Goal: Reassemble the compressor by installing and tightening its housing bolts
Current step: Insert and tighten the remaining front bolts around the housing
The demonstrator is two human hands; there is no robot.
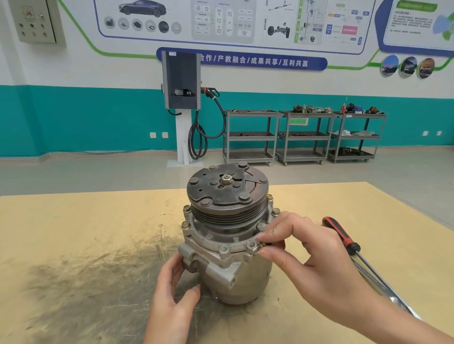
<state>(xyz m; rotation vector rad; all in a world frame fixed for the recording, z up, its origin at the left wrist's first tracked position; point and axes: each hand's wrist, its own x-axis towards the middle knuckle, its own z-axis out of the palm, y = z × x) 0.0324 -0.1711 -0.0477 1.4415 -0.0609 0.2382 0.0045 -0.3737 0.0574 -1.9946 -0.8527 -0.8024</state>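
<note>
While the left hand steadies the compressor at table centre, fingers relaxed, the right hand pinches a housing bolt at the flange's four o'clock; hand-threading, then likely tool tightening.

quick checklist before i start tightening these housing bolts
1. Compressor upright on the table: ok.
2. Left hand steadies the housing: ok.
3. Right hand fingers pinch at the near-right flange hole: ok.
4. Bolt there seated: cannot tell, fingers hide it.
5. Far bolts stand in the flange: ok; near front hole looks without a bolt: not ok.
6. Screwdriver lies within reach on the right: ok.
</note>
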